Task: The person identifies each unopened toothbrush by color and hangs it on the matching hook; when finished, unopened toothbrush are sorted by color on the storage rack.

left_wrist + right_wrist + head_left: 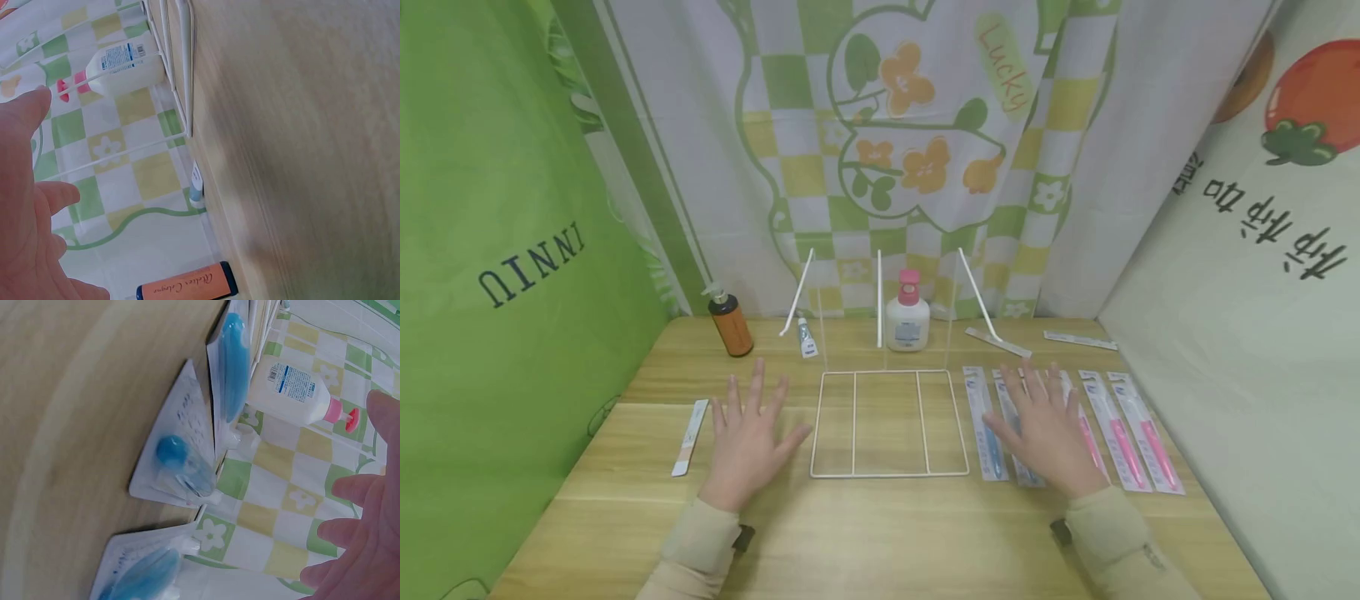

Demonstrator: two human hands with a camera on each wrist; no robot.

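Note:
My left hand (747, 446) is held out over the table with its fingers spread, between a slim paper packet (690, 437) and a white wire rack (853, 425). It holds nothing. To the right, my right hand (1052, 433) is also spread and holds nothing, overlapping the middle of a row of packaged toothbrushes. A blue packaged toothbrush (985, 425) lies nearest the rack, and a pink packaged toothbrush (1144, 429) is at the row's far right. Part of the row is hidden by the right hand. Several blue ones show in the right wrist view.
Behind the rack stands a white pump bottle (908, 323) with a pink top. At the back left are an orange-labelled pump bottle (732, 325) and a small tube (807, 337). Slim packets (1080, 340) lie at the back right. A patterned curtain (805, 167) hangs behind the table.

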